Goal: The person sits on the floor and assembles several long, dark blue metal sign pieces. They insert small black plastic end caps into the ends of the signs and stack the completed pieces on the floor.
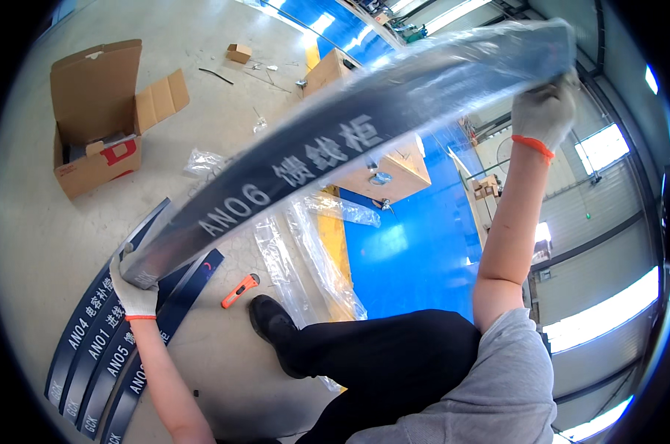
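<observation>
A long dark label panel (305, 159) with white lettering, wrapped in clear plastic film, stretches slantwise between my two hands. My gloved left hand (133, 291) closes around its lower left end. High at the upper right, my gloved right hand (544, 111) grips the other end, where loose film hangs over the edge. Both white gloves have orange cuffs. Beneath and beside my left hand, several similar dark panels (91, 329) lie side by side on the floor, partly covered by my forearm. The raised panel is slightly blurred.
An orange utility knife (240, 291) lies on the floor near my black shoe (274, 325). Clear plastic wrapping (305, 251) is strewn beyond it. An open cardboard box (98, 126) stands at the far left. A wooden crate (398, 174) sits by the blue floor strip (401, 251).
</observation>
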The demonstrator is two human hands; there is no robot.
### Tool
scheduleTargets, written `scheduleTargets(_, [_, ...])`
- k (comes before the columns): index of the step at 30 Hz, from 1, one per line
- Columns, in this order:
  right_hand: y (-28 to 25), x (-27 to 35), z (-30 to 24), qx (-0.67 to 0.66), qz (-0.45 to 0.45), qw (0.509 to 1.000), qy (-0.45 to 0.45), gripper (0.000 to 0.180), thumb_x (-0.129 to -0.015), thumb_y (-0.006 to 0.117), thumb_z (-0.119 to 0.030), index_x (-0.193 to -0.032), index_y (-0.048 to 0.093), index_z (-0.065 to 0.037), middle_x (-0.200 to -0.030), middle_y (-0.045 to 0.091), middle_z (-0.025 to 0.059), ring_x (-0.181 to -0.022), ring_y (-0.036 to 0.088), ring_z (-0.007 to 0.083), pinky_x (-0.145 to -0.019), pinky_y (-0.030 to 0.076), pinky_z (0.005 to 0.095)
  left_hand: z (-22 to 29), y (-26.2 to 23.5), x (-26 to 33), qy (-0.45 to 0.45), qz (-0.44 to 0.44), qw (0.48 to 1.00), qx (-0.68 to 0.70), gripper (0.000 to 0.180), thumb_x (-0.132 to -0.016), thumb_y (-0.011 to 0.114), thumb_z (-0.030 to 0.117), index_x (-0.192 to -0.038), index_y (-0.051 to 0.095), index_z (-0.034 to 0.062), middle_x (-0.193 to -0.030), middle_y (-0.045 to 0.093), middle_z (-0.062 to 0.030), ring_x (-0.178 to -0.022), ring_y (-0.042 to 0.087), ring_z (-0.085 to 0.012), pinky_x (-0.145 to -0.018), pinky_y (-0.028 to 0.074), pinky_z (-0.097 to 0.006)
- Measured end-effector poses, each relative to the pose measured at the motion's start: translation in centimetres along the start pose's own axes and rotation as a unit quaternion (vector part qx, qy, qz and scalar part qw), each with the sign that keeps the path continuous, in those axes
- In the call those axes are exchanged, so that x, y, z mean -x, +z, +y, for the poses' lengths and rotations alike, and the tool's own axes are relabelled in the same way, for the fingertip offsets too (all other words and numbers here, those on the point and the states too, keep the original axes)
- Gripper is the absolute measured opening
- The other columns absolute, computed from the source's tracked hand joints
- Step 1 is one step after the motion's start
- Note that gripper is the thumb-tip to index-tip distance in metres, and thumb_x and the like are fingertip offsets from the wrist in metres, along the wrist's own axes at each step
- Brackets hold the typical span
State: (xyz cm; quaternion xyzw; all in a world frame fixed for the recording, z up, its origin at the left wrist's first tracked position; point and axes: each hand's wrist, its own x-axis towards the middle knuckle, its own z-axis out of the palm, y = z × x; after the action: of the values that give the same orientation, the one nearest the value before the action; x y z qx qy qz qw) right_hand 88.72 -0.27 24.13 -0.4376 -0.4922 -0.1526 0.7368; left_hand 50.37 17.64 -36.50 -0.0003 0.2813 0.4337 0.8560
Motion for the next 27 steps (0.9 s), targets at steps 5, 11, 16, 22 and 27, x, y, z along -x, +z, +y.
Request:
scheduleTargets(5, [-2.9,-1.0,1.7,-0.012,0.133,0.991,0.000,0.010,-0.113,0.058,-0.012,-0.120,0.063,-0.005,-0.111,0.071,0.0103,-0.099,0.072,0.0211,-0.089,0.066,0.0349,-0.3,-1.3,-0.5,-0.022,0.031,0.999,0.003,0.040,-0.106,0.061,0.043,-0.132,0.072,0.0147,-0.130,0.074,-0.0019,-0.116,0.072,-0.0201,-0.094,0.060,-0.038])
scheduleTargets(11, [-4.6,-1.0,4.0,0.126,0.106,0.983,-0.083,0.007,-0.113,0.062,-0.012,-0.111,0.064,-0.005,-0.101,0.069,0.0052,-0.090,0.068,0.0150,-0.083,0.062,0.0288,0.4,-0.9,-0.9,-0.023,0.061,0.998,-0.010,0.035,-0.104,0.063,0.042,-0.126,0.074,0.0169,-0.125,0.076,0.0002,-0.111,0.072,-0.0187,-0.085,0.056,-0.032])
scheduleTargets(16, [-6.6,-3.1,3.4,0.255,0.098,0.943,-0.189,0.009,-0.113,0.062,-0.013,-0.107,0.063,-0.006,-0.099,0.067,0.0027,-0.087,0.064,0.0122,-0.079,0.056,0.0266,-0.9,0.0,-1.1,-0.061,0.086,0.994,-0.001,0.037,-0.102,0.064,0.045,-0.127,0.073,0.0193,-0.127,0.074,0.0000,-0.119,0.068,-0.0195,-0.095,0.052,-0.039])
scheduleTargets(22, [-8.4,-5.1,1.6,0.165,0.160,0.953,-0.194,0.010,-0.112,0.057,-0.011,-0.106,0.062,-0.005,-0.095,0.066,0.0051,-0.083,0.066,0.0168,-0.076,0.060,0.0311,-2.1,2.2,0.4,-0.035,0.125,0.984,0.124,0.041,-0.105,0.060,0.049,-0.132,0.065,0.0183,-0.133,0.071,-0.0020,-0.127,0.064,-0.0233,-0.107,0.050,-0.045])
scheduleTargets(27, [-10.9,-5.1,1.5,0.109,0.185,0.973,-0.081,0.019,-0.112,0.048,-0.015,-0.107,0.063,-0.005,-0.099,0.070,0.0115,-0.085,0.073,0.0250,-0.072,0.065,0.0386,-2.0,2.4,-0.4,-0.018,0.093,0.987,0.128,0.039,-0.105,0.057,0.041,-0.132,0.069,0.0156,-0.134,0.072,-0.0045,-0.127,0.065,-0.0243,-0.109,0.051,-0.048])
